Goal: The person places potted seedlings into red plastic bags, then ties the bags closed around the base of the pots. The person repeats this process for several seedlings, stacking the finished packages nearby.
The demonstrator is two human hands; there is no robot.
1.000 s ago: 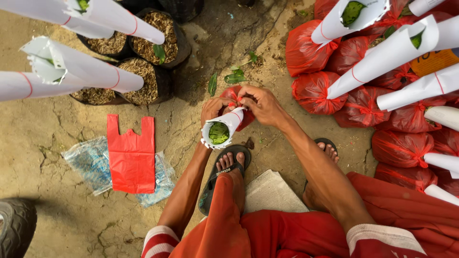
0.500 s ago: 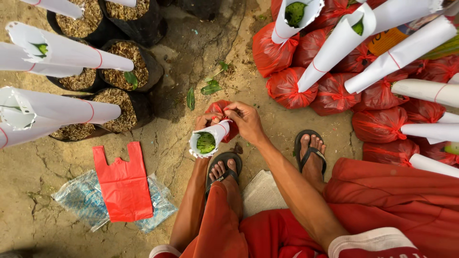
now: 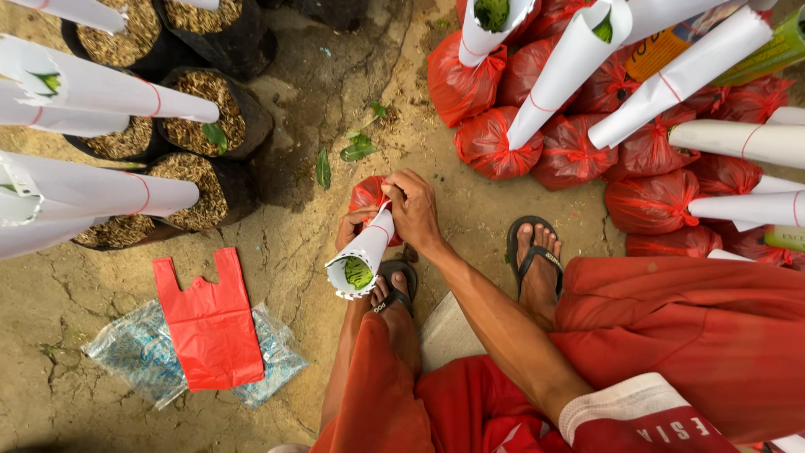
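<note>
A seated person's right hand (image 3: 412, 208) and left hand (image 3: 352, 228) gripped a paper-wrapped seedling (image 3: 362, 254) at its red bag (image 3: 369, 195), centre frame, fingers closed on the wrap's neck; securing it looked the step, steady pinching the need. Since the earlier frame the view shifted: the flat bag (image 3: 210, 320) lay at 8 o'clock, bagged stock (image 3: 503, 143) at 1
</note>
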